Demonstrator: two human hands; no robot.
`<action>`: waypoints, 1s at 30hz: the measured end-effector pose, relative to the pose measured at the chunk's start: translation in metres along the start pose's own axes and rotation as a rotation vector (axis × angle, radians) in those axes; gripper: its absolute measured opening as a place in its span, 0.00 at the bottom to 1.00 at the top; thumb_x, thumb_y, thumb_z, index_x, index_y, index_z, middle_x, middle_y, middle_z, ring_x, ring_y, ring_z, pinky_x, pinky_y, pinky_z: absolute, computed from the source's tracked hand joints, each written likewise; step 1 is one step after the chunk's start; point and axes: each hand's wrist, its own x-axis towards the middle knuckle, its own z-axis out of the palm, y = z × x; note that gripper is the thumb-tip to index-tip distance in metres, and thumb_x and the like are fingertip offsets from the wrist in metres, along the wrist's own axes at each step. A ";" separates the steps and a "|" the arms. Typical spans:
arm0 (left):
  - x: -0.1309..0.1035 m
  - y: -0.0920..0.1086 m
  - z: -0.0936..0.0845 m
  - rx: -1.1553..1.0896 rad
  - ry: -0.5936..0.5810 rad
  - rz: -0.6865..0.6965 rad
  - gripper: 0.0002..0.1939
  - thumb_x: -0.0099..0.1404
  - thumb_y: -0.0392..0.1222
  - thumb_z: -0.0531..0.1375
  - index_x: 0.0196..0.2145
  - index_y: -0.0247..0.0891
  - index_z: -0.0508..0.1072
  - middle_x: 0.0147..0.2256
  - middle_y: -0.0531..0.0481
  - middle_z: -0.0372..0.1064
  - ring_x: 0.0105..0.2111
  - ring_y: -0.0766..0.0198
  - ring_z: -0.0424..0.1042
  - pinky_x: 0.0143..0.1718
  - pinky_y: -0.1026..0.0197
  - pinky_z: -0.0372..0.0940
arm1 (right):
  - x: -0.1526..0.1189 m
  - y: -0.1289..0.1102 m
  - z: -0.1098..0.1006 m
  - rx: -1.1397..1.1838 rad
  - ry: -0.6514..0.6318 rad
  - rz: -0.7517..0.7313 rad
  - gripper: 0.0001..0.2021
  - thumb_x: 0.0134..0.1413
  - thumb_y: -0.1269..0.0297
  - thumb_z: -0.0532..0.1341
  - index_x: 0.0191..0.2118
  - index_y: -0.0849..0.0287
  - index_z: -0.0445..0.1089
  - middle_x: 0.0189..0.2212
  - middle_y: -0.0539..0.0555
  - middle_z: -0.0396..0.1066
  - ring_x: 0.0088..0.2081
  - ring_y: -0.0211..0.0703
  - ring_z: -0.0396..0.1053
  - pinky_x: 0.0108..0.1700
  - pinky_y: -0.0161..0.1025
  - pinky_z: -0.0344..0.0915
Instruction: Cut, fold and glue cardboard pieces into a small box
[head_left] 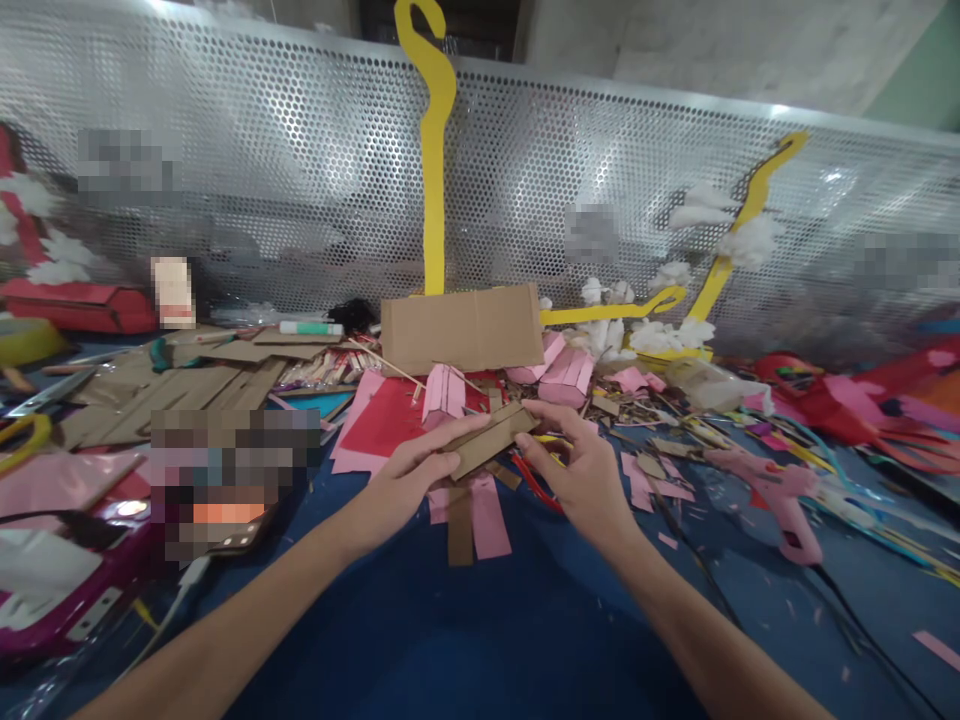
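Observation:
Between my two hands is a small folded piece of cardboard (491, 440), tilted up toward the right. My left hand (420, 462) pinches its left end, thumb in front and fingers behind. The right end is gripped by my right hand (574, 455), with thumb and fingers closed on it. Below the piece lie a brown cardboard strip (460, 525) and a pink paper strip (491, 520) on the blue table. Red-handled scissors (536, 485) rest partly hidden behind my right hand. Just beyond stands a small pink paper box (444, 393).
A cardboard box (461, 330) with a tall yellow hook (433, 180) stands behind. At right lies a pink glue gun (780, 495) with a black cord. Cardboard scraps (187, 395) pile up at left, near a glue stick (311, 328). A perforated metal panel (300, 180) closes the back.

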 end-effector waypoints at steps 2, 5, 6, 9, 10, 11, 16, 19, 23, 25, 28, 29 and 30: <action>0.000 0.002 0.002 0.019 -0.005 0.012 0.22 0.73 0.42 0.59 0.63 0.48 0.73 0.67 0.44 0.65 0.65 0.43 0.64 0.65 0.39 0.62 | 0.000 0.001 0.000 -0.001 -0.001 -0.015 0.16 0.64 0.57 0.66 0.56 0.49 0.74 0.50 0.56 0.75 0.47 0.50 0.74 0.45 0.46 0.74; -0.001 0.005 0.005 0.037 -0.014 0.020 0.21 0.73 0.45 0.61 0.62 0.47 0.74 0.63 0.42 0.68 0.60 0.45 0.70 0.61 0.40 0.67 | 0.000 0.002 0.001 -0.008 0.002 -0.029 0.16 0.65 0.58 0.65 0.56 0.49 0.73 0.51 0.55 0.75 0.48 0.50 0.74 0.45 0.46 0.73; -0.002 0.005 0.006 0.035 -0.015 0.019 0.22 0.72 0.45 0.62 0.62 0.47 0.73 0.62 0.41 0.69 0.58 0.46 0.72 0.60 0.41 0.69 | 0.000 0.002 0.001 -0.009 0.003 -0.029 0.16 0.65 0.58 0.65 0.56 0.49 0.73 0.51 0.56 0.75 0.49 0.50 0.74 0.45 0.46 0.73; -0.003 0.005 0.007 0.029 -0.012 0.024 0.22 0.71 0.46 0.63 0.62 0.46 0.73 0.60 0.42 0.71 0.56 0.48 0.73 0.59 0.42 0.70 | -0.001 0.002 0.002 -0.006 0.011 -0.022 0.16 0.64 0.57 0.66 0.56 0.49 0.74 0.50 0.56 0.75 0.49 0.51 0.74 0.47 0.47 0.73; -0.003 0.005 0.007 0.035 -0.008 0.028 0.22 0.72 0.46 0.63 0.61 0.46 0.74 0.60 0.42 0.71 0.56 0.48 0.73 0.59 0.43 0.70 | -0.001 0.002 0.002 -0.001 0.011 -0.018 0.16 0.64 0.57 0.66 0.56 0.49 0.74 0.50 0.56 0.76 0.49 0.51 0.74 0.47 0.47 0.74; -0.003 0.005 0.006 0.040 -0.008 0.032 0.21 0.72 0.46 0.63 0.61 0.47 0.74 0.60 0.43 0.71 0.55 0.49 0.74 0.59 0.43 0.70 | -0.001 0.002 0.002 0.010 0.010 -0.012 0.17 0.63 0.57 0.66 0.56 0.49 0.74 0.50 0.56 0.76 0.49 0.51 0.74 0.47 0.47 0.74; -0.003 0.001 0.004 0.152 -0.024 0.062 0.21 0.73 0.47 0.61 0.62 0.49 0.72 0.66 0.44 0.64 0.54 0.50 0.75 0.60 0.42 0.68 | 0.001 0.003 0.005 0.225 0.042 0.083 0.14 0.62 0.53 0.66 0.50 0.52 0.75 0.45 0.55 0.77 0.47 0.48 0.75 0.48 0.44 0.74; -0.003 0.000 0.001 0.260 -0.025 0.098 0.20 0.74 0.47 0.60 0.62 0.52 0.72 0.68 0.47 0.61 0.61 0.47 0.68 0.64 0.41 0.62 | 0.001 0.003 0.010 0.421 0.038 0.186 0.16 0.60 0.52 0.68 0.51 0.52 0.74 0.48 0.54 0.77 0.49 0.47 0.74 0.51 0.42 0.74; -0.004 0.002 -0.001 0.319 -0.028 0.148 0.19 0.74 0.45 0.59 0.61 0.53 0.73 0.68 0.50 0.63 0.67 0.48 0.60 0.68 0.44 0.54 | -0.001 -0.003 0.013 0.679 -0.047 0.362 0.22 0.58 0.48 0.69 0.55 0.50 0.73 0.54 0.55 0.75 0.53 0.49 0.74 0.50 0.44 0.76; -0.004 0.003 -0.001 0.317 -0.025 0.157 0.20 0.74 0.44 0.59 0.61 0.54 0.73 0.67 0.50 0.64 0.67 0.48 0.59 0.68 0.46 0.54 | -0.002 -0.007 0.013 0.749 -0.077 0.409 0.23 0.56 0.48 0.71 0.53 0.51 0.74 0.53 0.55 0.76 0.51 0.51 0.75 0.47 0.45 0.77; -0.004 0.003 0.001 0.248 -0.024 0.117 0.23 0.72 0.44 0.61 0.64 0.53 0.70 0.66 0.48 0.66 0.65 0.48 0.63 0.66 0.45 0.58 | -0.001 -0.011 0.013 0.791 -0.075 0.429 0.22 0.52 0.49 0.73 0.49 0.52 0.76 0.49 0.55 0.78 0.48 0.51 0.76 0.45 0.46 0.79; -0.004 0.002 0.001 0.211 -0.024 0.092 0.25 0.72 0.44 0.61 0.65 0.52 0.69 0.65 0.46 0.66 0.63 0.47 0.65 0.65 0.45 0.59 | -0.001 -0.011 0.013 0.799 -0.069 0.435 0.21 0.51 0.49 0.74 0.49 0.52 0.77 0.48 0.54 0.78 0.47 0.50 0.76 0.44 0.45 0.79; -0.003 0.002 0.001 0.166 -0.027 0.056 0.27 0.71 0.44 0.62 0.66 0.51 0.67 0.66 0.45 0.65 0.61 0.47 0.68 0.64 0.44 0.61 | -0.001 -0.010 0.013 0.806 -0.063 0.443 0.21 0.51 0.50 0.74 0.49 0.52 0.77 0.47 0.54 0.78 0.46 0.49 0.75 0.44 0.45 0.79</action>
